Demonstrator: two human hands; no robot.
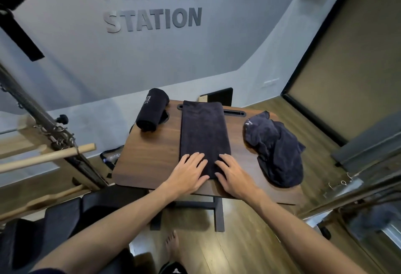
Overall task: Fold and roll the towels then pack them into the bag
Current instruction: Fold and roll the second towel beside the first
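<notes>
On the table, a rolled towel lies left of the folded towel; that long strip runs straight away from the person; the left hand and right hand press flat, fingers spread, on its near end, equally close; rolling would likely go away from the body; a crumpled towel lies to its right; I cannot make out the bag for certain.

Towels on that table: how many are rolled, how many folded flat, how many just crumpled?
Rolled: 1, the roll at the table's far left.
Folded flat: 1, the strip in the middle, with the left hand and right hand resting on its near end.
Crumpled: 1, the heap on the right.
Total: 3 towels, all dark.
</notes>
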